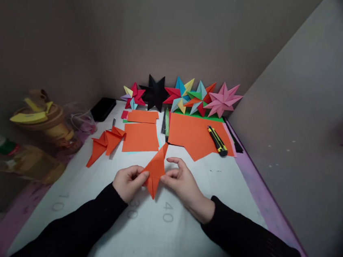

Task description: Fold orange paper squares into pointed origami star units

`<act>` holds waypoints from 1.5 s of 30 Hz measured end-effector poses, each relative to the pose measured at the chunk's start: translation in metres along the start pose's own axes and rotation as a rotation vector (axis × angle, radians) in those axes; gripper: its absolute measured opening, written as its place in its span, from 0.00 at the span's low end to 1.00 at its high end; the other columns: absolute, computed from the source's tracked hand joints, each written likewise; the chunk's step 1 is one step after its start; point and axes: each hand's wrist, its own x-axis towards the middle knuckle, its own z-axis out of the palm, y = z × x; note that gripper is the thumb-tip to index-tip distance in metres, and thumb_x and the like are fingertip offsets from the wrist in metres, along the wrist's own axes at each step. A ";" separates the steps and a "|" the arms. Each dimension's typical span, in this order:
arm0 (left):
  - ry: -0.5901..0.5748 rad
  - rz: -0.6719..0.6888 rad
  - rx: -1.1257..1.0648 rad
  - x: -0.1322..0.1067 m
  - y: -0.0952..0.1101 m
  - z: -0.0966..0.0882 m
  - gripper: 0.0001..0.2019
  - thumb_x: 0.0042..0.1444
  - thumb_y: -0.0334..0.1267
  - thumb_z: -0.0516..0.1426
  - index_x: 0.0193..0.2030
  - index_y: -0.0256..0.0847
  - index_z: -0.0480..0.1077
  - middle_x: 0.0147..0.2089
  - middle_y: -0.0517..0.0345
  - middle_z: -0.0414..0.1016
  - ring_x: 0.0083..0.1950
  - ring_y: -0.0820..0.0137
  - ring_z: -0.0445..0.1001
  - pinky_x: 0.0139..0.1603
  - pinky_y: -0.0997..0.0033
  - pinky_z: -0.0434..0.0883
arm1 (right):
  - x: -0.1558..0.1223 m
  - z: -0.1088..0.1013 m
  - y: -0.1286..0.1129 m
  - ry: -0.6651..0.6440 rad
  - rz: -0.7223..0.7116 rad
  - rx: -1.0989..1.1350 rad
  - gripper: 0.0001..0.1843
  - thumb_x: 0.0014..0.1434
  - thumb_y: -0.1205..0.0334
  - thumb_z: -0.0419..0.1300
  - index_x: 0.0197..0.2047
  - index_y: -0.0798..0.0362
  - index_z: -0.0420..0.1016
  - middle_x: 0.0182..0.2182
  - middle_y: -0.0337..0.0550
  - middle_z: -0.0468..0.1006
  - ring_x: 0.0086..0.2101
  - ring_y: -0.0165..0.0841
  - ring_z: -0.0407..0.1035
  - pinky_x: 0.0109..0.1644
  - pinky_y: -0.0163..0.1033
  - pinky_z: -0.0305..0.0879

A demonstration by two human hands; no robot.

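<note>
My white tabletop (190, 245)
A big orange sheet (188, 131) lies by the far edge. Well in from every edge, my left hand (128, 182) and right hand (186, 185) pinch the sides of a folded orange paper (156, 168). A yellow-black cutter (217, 141) rests on the sheet, toward the far right corner.
</note>
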 end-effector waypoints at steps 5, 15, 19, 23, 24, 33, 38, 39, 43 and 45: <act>0.132 -0.044 -0.060 0.002 0.001 -0.001 0.14 0.50 0.47 0.57 0.24 0.37 0.70 0.18 0.63 0.68 0.18 0.76 0.61 0.21 0.78 0.58 | 0.003 -0.003 -0.003 0.048 -0.032 0.086 0.26 0.49 0.61 0.64 0.49 0.50 0.58 0.25 0.33 0.72 0.26 0.28 0.66 0.31 0.33 0.61; -0.074 -0.016 -0.108 -0.007 -0.001 0.013 0.13 0.50 0.46 0.58 0.25 0.37 0.70 0.20 0.62 0.69 0.20 0.76 0.62 0.22 0.78 0.60 | 0.001 0.009 0.000 -0.123 0.063 0.083 0.09 0.48 0.60 0.64 0.28 0.56 0.70 0.24 0.38 0.70 0.25 0.27 0.63 0.29 0.34 0.61; -0.184 -0.001 -0.085 -0.005 -0.002 0.011 0.13 0.48 0.45 0.59 0.29 0.34 0.72 0.25 0.58 0.72 0.25 0.73 0.66 0.26 0.75 0.63 | -0.002 0.008 -0.002 -0.134 0.041 -0.074 0.08 0.47 0.63 0.63 0.24 0.55 0.68 0.20 0.34 0.66 0.21 0.24 0.57 0.24 0.31 0.53; -0.124 -0.038 -0.149 -0.001 -0.004 0.007 0.14 0.47 0.45 0.60 0.23 0.35 0.70 0.22 0.60 0.69 0.24 0.75 0.64 0.26 0.75 0.62 | -0.002 0.008 -0.004 -0.194 0.054 0.059 0.13 0.49 0.52 0.63 0.27 0.55 0.70 0.22 0.37 0.68 0.22 0.26 0.60 0.25 0.32 0.55; -0.066 -0.047 -0.215 0.001 -0.005 0.006 0.14 0.46 0.46 0.61 0.23 0.35 0.69 0.22 0.61 0.69 0.24 0.76 0.64 0.26 0.76 0.62 | -0.001 0.008 -0.003 -0.183 0.045 0.137 0.16 0.51 0.48 0.61 0.29 0.54 0.71 0.25 0.39 0.71 0.25 0.28 0.63 0.27 0.33 0.57; 0.067 -0.241 -0.698 0.006 -0.007 0.012 0.22 0.38 0.51 0.66 0.31 0.39 0.64 0.13 0.74 0.56 0.13 0.83 0.48 0.13 0.82 0.44 | -0.001 0.018 0.004 -0.232 -0.003 0.140 0.17 0.48 0.56 0.65 0.42 0.51 0.72 0.35 0.43 0.75 0.33 0.32 0.68 0.34 0.37 0.63; -0.035 -0.220 -0.692 -0.004 -0.007 0.023 0.19 0.37 0.46 0.68 0.27 0.37 0.65 0.18 0.66 0.67 0.18 0.81 0.60 0.19 0.80 0.55 | -0.007 0.025 -0.003 -0.205 -0.186 -0.039 0.13 0.51 0.58 0.63 0.41 0.50 0.74 0.39 0.42 0.75 0.43 0.37 0.68 0.49 0.44 0.63; -0.045 -0.228 -0.688 -0.006 -0.008 0.025 0.19 0.36 0.46 0.68 0.25 0.36 0.65 0.20 0.64 0.70 0.20 0.79 0.63 0.21 0.79 0.58 | -0.007 0.025 -0.003 -0.183 -0.188 -0.060 0.11 0.52 0.58 0.62 0.40 0.50 0.74 0.37 0.42 0.75 0.42 0.37 0.69 0.48 0.44 0.64; -0.014 -0.245 -0.598 -0.007 -0.010 0.024 0.18 0.36 0.47 0.67 0.21 0.36 0.66 0.20 0.62 0.70 0.21 0.76 0.64 0.22 0.75 0.59 | -0.007 0.021 0.004 -0.111 -0.114 -0.116 0.08 0.55 0.57 0.60 0.29 0.52 0.72 0.25 0.38 0.72 0.27 0.31 0.66 0.32 0.37 0.64; 0.070 -0.231 -0.562 -0.005 -0.010 0.022 0.18 0.36 0.48 0.67 0.20 0.37 0.66 0.17 0.66 0.66 0.19 0.78 0.61 0.21 0.76 0.57 | -0.007 0.019 0.008 -0.085 -0.067 -0.134 0.09 0.54 0.57 0.60 0.27 0.53 0.70 0.20 0.35 0.68 0.22 0.28 0.61 0.26 0.34 0.59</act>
